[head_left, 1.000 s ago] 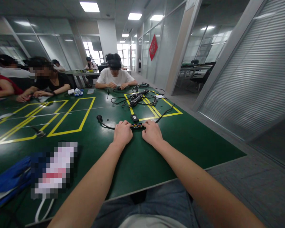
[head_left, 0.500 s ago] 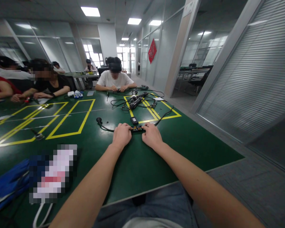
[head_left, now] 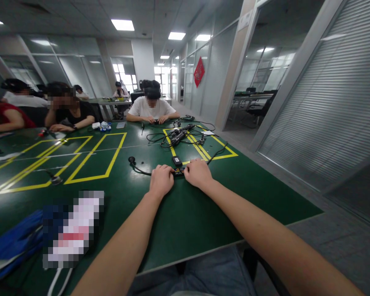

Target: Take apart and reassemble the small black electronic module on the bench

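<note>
Between my two hands lies a slim black device (head_left: 179, 172) with small orange parts on its top, low over the green table or on it. My left hand (head_left: 162, 180) has its fingers curled around the left end. Around the right end, the fingers of my right hand (head_left: 199, 172) are closed. A black cable (head_left: 141, 169) runs left from my left hand to a round black end piece (head_left: 131, 159). Another dark cable (head_left: 217, 151) leads away behind my right hand. Just beyond the device rests a small black box (head_left: 176, 160) with a white label.
Tangled black cables and rod-like parts (head_left: 180, 135) lie farther back on the green table (head_left: 191, 218). At left are a blue cloth item (head_left: 17, 234), a pixelated pale object (head_left: 77, 226) and a small metallic part (head_left: 56, 179). A co-worker (head_left: 152, 105) sits opposite; others sit at left.
The whole view has shifted slightly down and right. Both hands remain on the black device, its middle a little more covered. At left, a co-worker's hand has risen to their head.
</note>
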{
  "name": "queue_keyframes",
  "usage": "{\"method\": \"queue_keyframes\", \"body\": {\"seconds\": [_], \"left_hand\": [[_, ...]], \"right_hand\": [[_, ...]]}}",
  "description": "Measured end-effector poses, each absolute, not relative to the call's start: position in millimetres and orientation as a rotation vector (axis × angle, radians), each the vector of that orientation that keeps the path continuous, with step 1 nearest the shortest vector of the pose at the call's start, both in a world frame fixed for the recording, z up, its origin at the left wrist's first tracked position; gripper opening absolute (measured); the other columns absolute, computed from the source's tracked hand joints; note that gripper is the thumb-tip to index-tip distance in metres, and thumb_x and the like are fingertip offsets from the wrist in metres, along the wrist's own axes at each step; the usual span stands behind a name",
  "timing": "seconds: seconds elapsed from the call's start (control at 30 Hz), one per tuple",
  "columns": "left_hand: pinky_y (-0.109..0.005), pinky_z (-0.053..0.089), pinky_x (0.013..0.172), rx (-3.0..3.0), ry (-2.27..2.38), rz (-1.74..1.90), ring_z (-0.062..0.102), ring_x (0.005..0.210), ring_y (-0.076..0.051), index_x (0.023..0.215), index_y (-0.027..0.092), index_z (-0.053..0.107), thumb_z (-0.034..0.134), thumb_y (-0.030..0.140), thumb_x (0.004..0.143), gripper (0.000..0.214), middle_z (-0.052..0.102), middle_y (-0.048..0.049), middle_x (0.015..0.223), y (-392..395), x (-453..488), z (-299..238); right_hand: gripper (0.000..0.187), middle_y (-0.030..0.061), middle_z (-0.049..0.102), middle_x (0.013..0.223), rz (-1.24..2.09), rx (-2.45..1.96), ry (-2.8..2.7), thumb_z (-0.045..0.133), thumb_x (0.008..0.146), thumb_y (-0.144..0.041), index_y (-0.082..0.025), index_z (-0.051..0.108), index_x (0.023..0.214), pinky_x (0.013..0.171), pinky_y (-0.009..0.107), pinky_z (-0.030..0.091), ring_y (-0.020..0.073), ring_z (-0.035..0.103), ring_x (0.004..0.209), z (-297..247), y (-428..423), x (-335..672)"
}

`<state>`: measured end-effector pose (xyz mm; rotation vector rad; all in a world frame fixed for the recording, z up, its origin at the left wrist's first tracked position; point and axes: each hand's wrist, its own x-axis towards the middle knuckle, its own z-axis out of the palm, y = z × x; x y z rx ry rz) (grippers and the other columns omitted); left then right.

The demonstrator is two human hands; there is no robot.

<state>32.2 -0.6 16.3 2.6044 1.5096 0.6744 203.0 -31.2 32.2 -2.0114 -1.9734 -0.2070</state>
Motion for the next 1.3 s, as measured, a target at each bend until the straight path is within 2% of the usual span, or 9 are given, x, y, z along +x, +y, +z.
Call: {"method": "queue_keyframes", "body": {"seconds": [0.13, 0.23, 0.33, 0.5, 0.6, 0.73, 0.9, 1.0, 1.3], "left_hand": [[-0.045, 0.052, 0.103, 2.59, 1.519, 0.72, 0.065, 0.118, -0.028, 0.116, 0.022, 0.079, 0.054, 0.01, 0.095, 0.034, 0.078, -0.0097, 0.12, -4, 32, 17], [-0.044, 0.051, 0.104, 2.569, 1.534, 0.749, 0.064, 0.119, -0.028, 0.121, 0.021, 0.077, 0.054, 0.007, 0.093, 0.039, 0.078, -0.0094, 0.122, -5, 32, 17], [-0.042, 0.052, 0.103, 2.558, 1.547, 0.753, 0.065, 0.117, -0.028, 0.118, 0.021, 0.076, 0.054, 0.007, 0.093, 0.036, 0.078, -0.0089, 0.119, -5, 32, 16], [-0.042, 0.052, 0.105, 2.525, 1.54, 0.802, 0.065, 0.117, -0.028, 0.12, 0.02, 0.075, 0.053, 0.01, 0.095, 0.035, 0.076, -0.0107, 0.118, -4, 33, 14], [-0.044, 0.051, 0.11, 2.479, 1.518, 0.935, 0.062, 0.125, -0.029, 0.137, 0.02, 0.068, 0.055, 0.016, 0.097, 0.042, 0.071, -0.0135, 0.134, -2, 33, 11], [-0.05, 0.045, 0.119, 2.588, 1.397, 0.909, 0.049, 0.146, -0.033, 0.163, 0.022, 0.044, 0.064, 0.034, 0.099, 0.067, 0.049, -0.0166, 0.165, -2, 35, 4], [-0.044, 0.048, 0.115, 2.731, 1.216, 0.642, 0.059, 0.134, -0.027, 0.15, 0.029, 0.061, 0.051, 0.03, 0.108, 0.044, 0.064, -0.0086, 0.151, 0, 33, 4], [-0.043, 0.052, 0.111, 2.732, 1.174, 0.673, 0.062, 0.125, -0.026, 0.147, 0.028, 0.066, 0.051, 0.024, 0.107, 0.043, 0.068, -0.009, 0.144, 5, 30, 6], [-0.043, 0.053, 0.11, 2.744, 1.191, 0.677, 0.064, 0.123, -0.026, 0.145, 0.03, 0.068, 0.053, 0.025, 0.107, 0.041, 0.069, -0.0092, 0.14, 10, 26, 5]], "right_hand": [[0.035, 0.014, 0.08, 0.121, 0.029, -2.103, -1.77, 0.056, 0.101, -0.038, -0.024, 0.079, 0.123, 0.096, 0.042, 0.052, 0.0312, 0.072, 0.114, 46, 4, 194], [0.051, 0.0184, 0.077, 0.129, 0.104, -2.167, -1.668, 0.065, 0.096, -0.048, -0.02, 0.069, 0.138, 0.098, 0.046, 0.054, 0.0336, 0.072, 0.12, 38, 23, 184], [0.058, 0.0219, 0.075, 0.129, 0.153, -2.233, -1.587, 0.077, 0.085, -0.049, -0.017, 0.071, 0.133, 0.097, 0.048, 0.057, 0.0368, 0.072, 0.122, 26, 33, 180], [0.037, 0.0139, 0.08, 0.12, 0.4, -2.108, -1.598, 0.074, 0.084, -0.03, -0.021, 0.081, 0.12, 0.093, 0.043, 0.059, 0.0335, 0.076, 0.112, 24, 40, 194], [0.043, 0.0066, 0.081, 0.12, 0.386, -1.968, -1.697, 0.075, 0.083, -0.024, -0.025, 0.08, 0.126, 0.099, 0.035, 0.057, 0.0257, 0.075, 0.113, 25, 32, 211], [0.06, 0.0072, 0.08, 0.121, 0.251, -1.566, -1.85, 0.075, 0.077, -0.017, -0.023, 0.073, 0.137, 0.109, 0.043, 0.052, 0.0253, 0.072, 0.113, 8, 6, 234], [0.06, 0.0058, 0.079, 0.124, 0.252, -1.571, -1.736, 0.072, 0.082, -0.02, -0.027, 0.07, 0.141, 0.109, 0.046, 0.051, 0.0269, 0.069, 0.116, -10, -23, 243], [0.065, 0.0042, 0.078, 0.129, 0.225, -1.678, -1.739, 0.071, 0.077, -0.015, -0.029, 0.069, 0.141, 0.114, 0.051, 0.047, 0.0297, 0.064, 0.126, -8, -29, 240], [0.064, 0.0058, 0.077, 0.131, 0.223, -1.713, -1.794, 0.074, 0.078, -0.019, -0.027, 0.066, 0.141, 0.113, 0.047, 0.045, 0.0271, 0.068, 0.121, -6, -27, 234]]}}
